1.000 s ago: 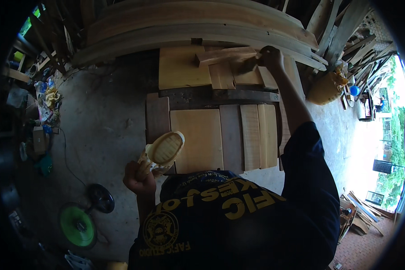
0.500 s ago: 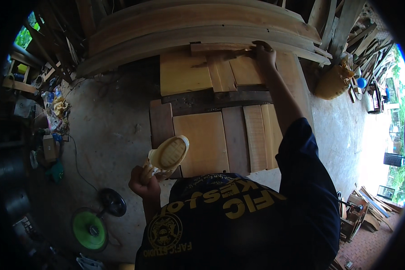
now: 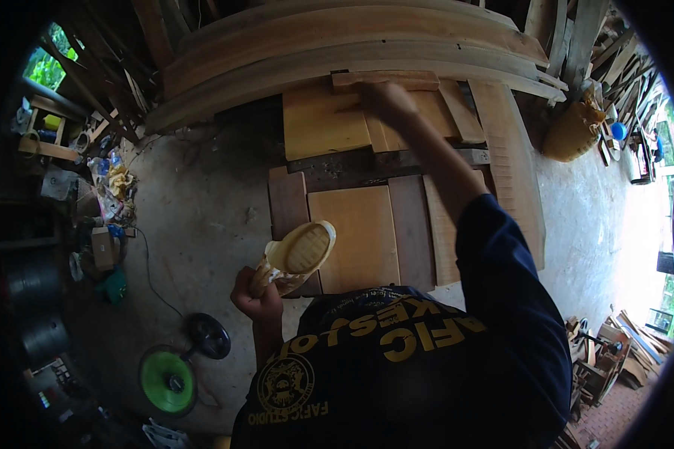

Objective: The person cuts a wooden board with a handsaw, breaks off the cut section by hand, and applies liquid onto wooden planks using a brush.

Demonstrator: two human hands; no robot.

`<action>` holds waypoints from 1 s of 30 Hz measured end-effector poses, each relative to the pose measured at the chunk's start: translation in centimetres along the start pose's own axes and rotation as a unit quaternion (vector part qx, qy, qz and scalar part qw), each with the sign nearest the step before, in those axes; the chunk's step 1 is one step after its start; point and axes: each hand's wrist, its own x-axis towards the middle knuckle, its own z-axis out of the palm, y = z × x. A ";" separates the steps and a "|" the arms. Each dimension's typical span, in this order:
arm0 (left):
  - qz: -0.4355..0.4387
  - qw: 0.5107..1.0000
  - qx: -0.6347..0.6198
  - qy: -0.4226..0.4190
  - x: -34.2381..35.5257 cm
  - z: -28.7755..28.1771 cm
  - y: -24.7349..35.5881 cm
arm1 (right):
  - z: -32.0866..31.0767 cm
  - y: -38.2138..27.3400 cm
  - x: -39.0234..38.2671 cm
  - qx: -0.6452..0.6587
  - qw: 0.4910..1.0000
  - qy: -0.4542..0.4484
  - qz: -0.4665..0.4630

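Note:
My left hand (image 3: 256,296) grips an open, cream-coloured plastic container (image 3: 307,248), tilted so that its ribbed bottom shows. It is held over the near left corner of the laid-out boards. At the far end, my right hand (image 3: 388,103) is over a yellowish wooden board (image 3: 318,129), close to a narrow wooden strip (image 3: 416,78). Its fingers look curled but blurred; a dark smudge beside them may be what they hold, and I cannot make it out. Nearer to me are a broad light board (image 3: 352,232) and a darker board (image 3: 412,228).
Long planks (image 3: 352,49) lie across the far side. A long board (image 3: 505,142) runs along the right. A green fan (image 3: 165,382) stands at the lower left, with its cord on the floor. A tan sack (image 3: 569,135) and scrap wood lie to the right.
My right hand has swept left across the far boards, away from their right end. My left hand still holds the container; the view has shifted slightly.

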 end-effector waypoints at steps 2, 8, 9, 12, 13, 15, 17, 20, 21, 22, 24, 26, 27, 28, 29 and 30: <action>-0.011 1.000 -0.008 0.010 -0.2 0.1 0.0 | -0.2 -5.0 0.3 0.151 0.987 0.030 -0.042; -0.048 0.999 -0.001 -0.025 -0.8 -0.6 0.5 | 2.3 -12.9 -1.1 0.493 0.847 0.141 -0.137; -0.030 0.997 -0.056 -0.053 -0.8 0.1 0.8 | 2.1 -13.0 -2.7 0.514 0.840 0.122 -0.124; -0.038 0.984 -0.087 -0.150 -0.9 -0.9 0.2 | 0.7 -13.1 -7.7 0.591 0.805 0.032 -0.053; 0.005 0.985 -0.108 -0.132 -0.8 -0.8 -0.3 | 0.5 -13.2 -9.4 0.653 0.757 0.007 -0.022; 0.048 0.985 -0.123 -0.108 -1.7 -1.4 -2.5 | -1.6 -13.7 -12.6 0.737 0.676 -0.004 -0.010; -0.012 0.987 -0.136 -0.082 -3.8 -1.9 -7.4 | -4.0 -13.4 -15.5 0.724 0.690 0.021 -0.007; -0.044 0.966 -0.249 0.044 -7.3 -0.8 -12.3 | -5.7 -12.6 -18.5 0.701 0.708 0.086 0.029; -0.041 0.966 -0.253 0.035 -8.0 -1.2 -13.3 | -6.2 -12.2 -19.2 0.692 0.708 0.124 0.063; -0.115 0.940 -0.277 -0.162 -8.9 -1.9 -14.6 | -6.1 -11.9 -19.7 0.690 0.708 0.135 0.066; -0.245 0.772 -0.278 -0.516 -10.7 -3.2 -17.7 | -5.7 -12.2 -20.5 0.694 0.692 0.178 0.088; -0.062 0.760 -0.177 -0.623 -13.8 -1.1 -21.3 | -5.7 -13.4 -21.1 0.708 0.676 0.184 0.089; -0.063 0.742 -0.194 -0.638 -12.7 0.3 -18.8 | -4.7 -13.3 -21.7 0.699 0.682 0.189 0.103; -0.064 0.725 -0.212 -0.652 -11.3 2.2 -16.3 | -4.0 -13.2 -22.2 0.689 0.688 0.195 0.117; -0.028 0.726 -0.200 -0.657 -11.6 2.8 -15.8 | -4.2 -14.4 -22.4 0.698 0.683 0.180 0.116; 0.009 0.719 -0.194 -0.667 -12.0 4.0 -15.4 | -4.1 -14.9 -22.9 0.698 0.684 0.179 0.114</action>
